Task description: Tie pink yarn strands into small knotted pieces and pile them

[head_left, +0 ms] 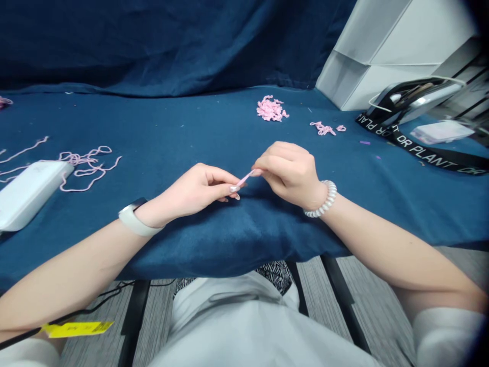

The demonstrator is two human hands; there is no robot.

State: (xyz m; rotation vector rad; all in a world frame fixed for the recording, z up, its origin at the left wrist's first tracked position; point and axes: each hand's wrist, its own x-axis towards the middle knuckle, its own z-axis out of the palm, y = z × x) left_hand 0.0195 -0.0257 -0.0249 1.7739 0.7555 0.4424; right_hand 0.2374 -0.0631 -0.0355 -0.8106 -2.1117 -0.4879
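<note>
Head view: pink strand (245, 179) sits between left hand (198, 189) and right hand (290, 171), over the near side of the cloth-covered tabletop (171, 137). Left fingers together, thumb clamped on the strand's lower end. Right fingers curled, tips pinched on its upper end, knuckles up. Visible stretch short, straight, slanting up from left to right. Single or doubled, can't tell; any knot is hidden or too small.

Step in hand, my read: close two-handed work on one small piece of yarn, gripped at both sides. Twist, roll or plain pull, can't tell from this.

Next move, judged: calls for a firm left pinch as anchor, light even tension, and small precise motion from the right fingertips. Soft yarn likely slips or untwists if either pinch loosens early.

Around: yarn pile (271, 108) beyond the hands, well apart from both. Smaller yarn cluster (323, 128) right of it, single yarn loop (341, 128) just beside that. Long loose yarn (88, 171) tangled at left, by the white case (32, 196); contact there unclear. Lettered strap (420, 151) far right, clear of the hands.
</note>
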